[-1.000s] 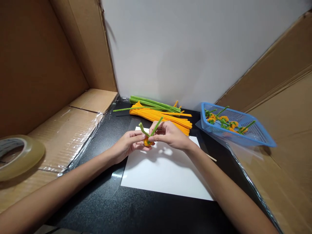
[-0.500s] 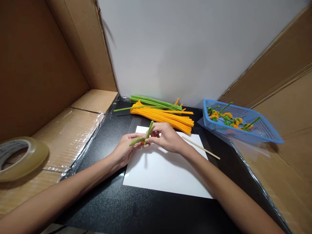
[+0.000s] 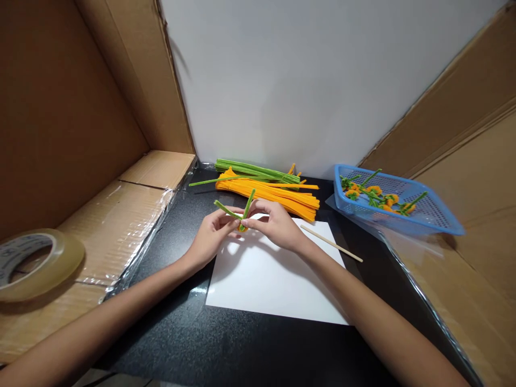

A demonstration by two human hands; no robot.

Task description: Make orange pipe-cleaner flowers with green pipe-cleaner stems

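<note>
Left hand (image 3: 210, 232) and right hand (image 3: 278, 227) are held over the white sheet (image 3: 270, 279), beyond which the orange bundle (image 3: 268, 194) is laid. Between both hands' fingertips, the green stem (image 3: 249, 204), spread in a V, is pinched beside the small orange piece (image 3: 242, 228). Joining the two seems the step in hand; a firm pinch is called for.
</note>
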